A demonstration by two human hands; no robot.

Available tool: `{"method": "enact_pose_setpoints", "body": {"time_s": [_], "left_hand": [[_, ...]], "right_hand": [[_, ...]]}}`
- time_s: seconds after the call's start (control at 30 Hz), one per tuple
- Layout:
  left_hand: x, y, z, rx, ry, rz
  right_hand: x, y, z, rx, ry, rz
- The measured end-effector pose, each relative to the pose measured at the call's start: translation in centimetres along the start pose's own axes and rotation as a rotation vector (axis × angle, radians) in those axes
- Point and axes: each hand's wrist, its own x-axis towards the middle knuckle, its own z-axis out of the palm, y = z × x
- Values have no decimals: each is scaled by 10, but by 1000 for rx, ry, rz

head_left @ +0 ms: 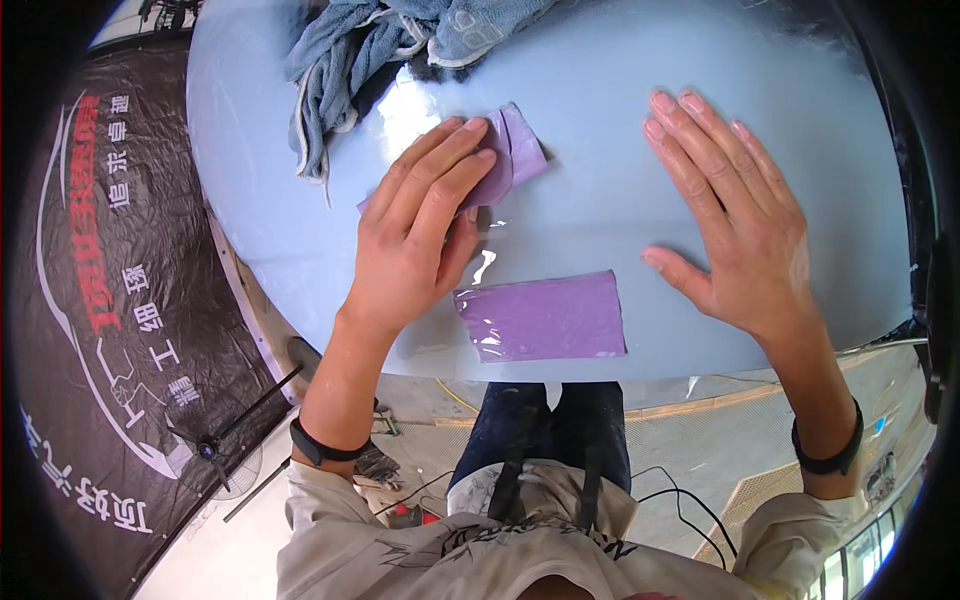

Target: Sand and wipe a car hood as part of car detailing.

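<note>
Pressed against a pale blue-grey, glossy car panel [590, 215] is a folded sheet of purple sandpaper [518, 158]. My left hand [405, 235] grips it, fingers laid over the top and thumb beside its near edge. Part of that sheet is hidden beneath the fingers. To the right, my right hand [740, 225] rests flat on the panel, fingers stretched and thumb spread, holding nothing. A second, rectangular purple sandpaper sheet [545, 316] lies flat and wet-looking near the panel's front edge, between my two forearms.
A crumpled blue-grey towel [365, 55] lies at the panel's far left. Beyond its left edge hangs a dark printed banner [110, 260], with a fan [210, 450] standing lower down. Black cables [690, 495] run over the floor at the right of my legs.
</note>
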Motion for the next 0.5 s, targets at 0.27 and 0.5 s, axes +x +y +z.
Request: {"method": "enact_pose_setpoints", "body": {"time_s": [0.27, 0.5], "left_hand": [[-3, -1, -1, -48, -14, 0], [-7, 2, 1, -78, 0, -25]], "right_hand": [[-18, -3, -11, -41, -37, 57], [-20, 1, -11, -31, -41, 3]]}}
